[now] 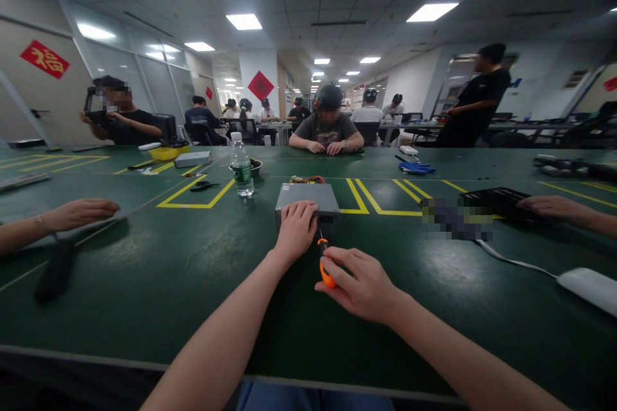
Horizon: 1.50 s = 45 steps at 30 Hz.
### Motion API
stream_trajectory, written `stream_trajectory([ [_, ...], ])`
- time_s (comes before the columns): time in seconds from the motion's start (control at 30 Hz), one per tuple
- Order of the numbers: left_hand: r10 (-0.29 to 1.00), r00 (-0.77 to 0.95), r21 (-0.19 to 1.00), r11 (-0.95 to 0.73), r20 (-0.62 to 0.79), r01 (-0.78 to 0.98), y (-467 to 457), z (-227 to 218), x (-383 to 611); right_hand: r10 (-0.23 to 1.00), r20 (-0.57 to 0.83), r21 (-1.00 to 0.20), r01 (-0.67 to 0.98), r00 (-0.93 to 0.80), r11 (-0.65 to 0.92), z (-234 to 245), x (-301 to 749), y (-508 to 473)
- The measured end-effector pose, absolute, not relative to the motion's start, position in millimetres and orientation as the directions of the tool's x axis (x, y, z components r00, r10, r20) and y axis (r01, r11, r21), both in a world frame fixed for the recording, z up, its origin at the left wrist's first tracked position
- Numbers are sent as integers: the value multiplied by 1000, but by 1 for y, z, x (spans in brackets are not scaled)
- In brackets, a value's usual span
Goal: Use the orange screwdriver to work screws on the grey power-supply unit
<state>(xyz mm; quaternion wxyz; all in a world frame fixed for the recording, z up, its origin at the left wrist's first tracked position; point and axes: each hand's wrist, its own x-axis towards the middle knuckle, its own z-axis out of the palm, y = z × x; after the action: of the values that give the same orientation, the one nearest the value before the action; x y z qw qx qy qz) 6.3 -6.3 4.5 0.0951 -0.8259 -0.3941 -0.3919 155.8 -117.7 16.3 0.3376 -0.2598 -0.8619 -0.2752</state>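
Observation:
A grey metal computer power supply (312,195) sits on the green table in front of me, with coloured wires (308,180) at its far side. My left hand (296,229) grips its near left part, fingers laid over the top. In my right hand (359,279) is a screwdriver (328,275) with an orange and black handle, held between thumb and fingers. Its thin shaft points at the near face of the power supply, just right of my left hand. Whether the tip touches a screw is too small to tell.
A water bottle (242,166) stands beyond the power supply to the left, before a bowl (255,167). Blue gloves (417,168) lie at the right. Other people's hands (81,213) rest at both sides. A white cable (515,261) crosses the right side.

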Motion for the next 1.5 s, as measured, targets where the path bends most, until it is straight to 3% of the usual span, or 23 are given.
stream_trajectory([
  [0.13,576,386,152,-675,721,722,-6,4,6,266,764,261,658,-588,706,14,156,-115],
  [0.4,568,381,147,-675,730,723,-6,5,7,318,652,293,615,-689,732,16,154,-119],
  [0.63,573,383,147,-672,724,726,-5,3,6,231,789,272,660,-570,700,12,155,-112],
  [0.93,568,379,143,-670,730,728,-6,4,6,346,695,249,662,-631,707,12,160,-116],
  [1.13,571,376,146,-667,730,730,-6,4,6,257,800,249,689,-542,681,12,160,-111],
  [1.5,579,380,155,-670,722,726,-8,5,6,408,700,227,725,-586,651,10,161,-111],
])
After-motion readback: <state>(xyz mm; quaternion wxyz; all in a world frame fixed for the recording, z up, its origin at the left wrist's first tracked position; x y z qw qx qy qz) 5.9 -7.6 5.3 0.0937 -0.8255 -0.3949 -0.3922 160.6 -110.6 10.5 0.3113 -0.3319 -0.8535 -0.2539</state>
